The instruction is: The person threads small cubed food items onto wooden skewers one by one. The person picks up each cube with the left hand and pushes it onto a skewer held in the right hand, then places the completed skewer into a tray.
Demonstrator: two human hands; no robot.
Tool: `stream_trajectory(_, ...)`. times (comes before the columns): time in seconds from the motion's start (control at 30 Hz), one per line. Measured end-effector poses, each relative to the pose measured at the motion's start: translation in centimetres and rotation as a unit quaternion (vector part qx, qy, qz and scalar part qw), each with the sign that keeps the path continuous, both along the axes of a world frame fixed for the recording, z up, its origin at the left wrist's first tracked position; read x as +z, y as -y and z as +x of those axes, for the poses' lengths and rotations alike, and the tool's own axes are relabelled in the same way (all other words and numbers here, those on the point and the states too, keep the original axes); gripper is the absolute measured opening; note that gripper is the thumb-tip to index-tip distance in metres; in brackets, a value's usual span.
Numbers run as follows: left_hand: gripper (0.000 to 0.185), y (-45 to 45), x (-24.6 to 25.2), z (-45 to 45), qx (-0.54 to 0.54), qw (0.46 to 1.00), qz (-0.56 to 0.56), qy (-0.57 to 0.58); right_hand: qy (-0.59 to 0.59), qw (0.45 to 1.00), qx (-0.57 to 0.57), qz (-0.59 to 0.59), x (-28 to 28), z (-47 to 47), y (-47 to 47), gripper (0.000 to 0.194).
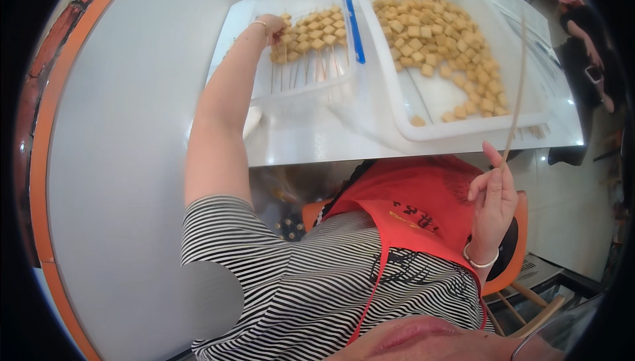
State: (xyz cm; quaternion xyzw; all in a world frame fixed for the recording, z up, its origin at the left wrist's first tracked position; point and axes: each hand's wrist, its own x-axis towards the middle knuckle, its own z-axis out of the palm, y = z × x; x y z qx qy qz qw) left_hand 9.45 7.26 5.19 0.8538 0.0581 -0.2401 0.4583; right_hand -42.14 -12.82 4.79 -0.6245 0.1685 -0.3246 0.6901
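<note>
My left hand [272, 28] reaches to the far left, into a white plastic tray [302, 90]. Its bent fingers touch the leftmost of several skewers of tan cubes [317, 33], which look like tofu; whether they grip it is hidden. The skewers' bare sticks point towards me. Over my lap at the right, my right hand [493, 197] holds one thin bamboo skewer [520, 78] near its lower end, pointing up and bare of cubes. A larger white tub [431, 132] contains many loose tan cubes [436, 33], heaped at its back and right.
A blue strip [354, 28] lies between the trays on the shiny table [317, 137]. Thin sticks [533, 131] lie by the tub's front right corner. A pale wall [124, 137] closes the left side. Another person [588, 38] is at the far right.
</note>
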Motion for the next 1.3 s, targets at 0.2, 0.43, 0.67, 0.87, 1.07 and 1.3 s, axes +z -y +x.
stream_trajectory(0.2, 0.009, 1.5, -1.0, -1.4, -0.044, 0.991, 0.115, 0.058, -0.045, 0.999, -0.008, -0.006, 0.5, -0.6, 0.2, 0.036)
stream_trajectory(0.43, 0.020, -1.1, -1.4, 1.4, -0.322, 0.799, 0.455, 0.226, -0.058, 0.998, -0.001, 0.012, 0.2, -0.5, 0.0, 0.036)
stream_trajectory(0.67, 0.021, 11.5, 7.5, -14.3, -0.426, 0.722, 0.057, 0.542, -0.072, 0.996, -0.032, 0.036, -0.3, -0.7, 0.0, 0.038)
stream_trajectory(0.87, 0.026, 20.5, 1.9, -19.1, -0.669, 0.556, 0.153, 0.468, -0.084, 0.995, -0.006, 0.058, -0.5, -0.8, -0.3, 0.034)
stream_trajectory(1.07, 0.025, 22.5, 0.7, -20.2, -0.703, 0.528, 0.254, 0.403, -0.065, 0.995, 0.001, 0.070, -1.5, -1.2, -0.6, 0.024)
stream_trajectory(1.3, 0.018, 21.5, 0.6, -19.9, -0.712, 0.518, 0.205, 0.428, -0.039, 0.997, 0.000, 0.061, -1.6, -0.9, -0.3, 0.022)
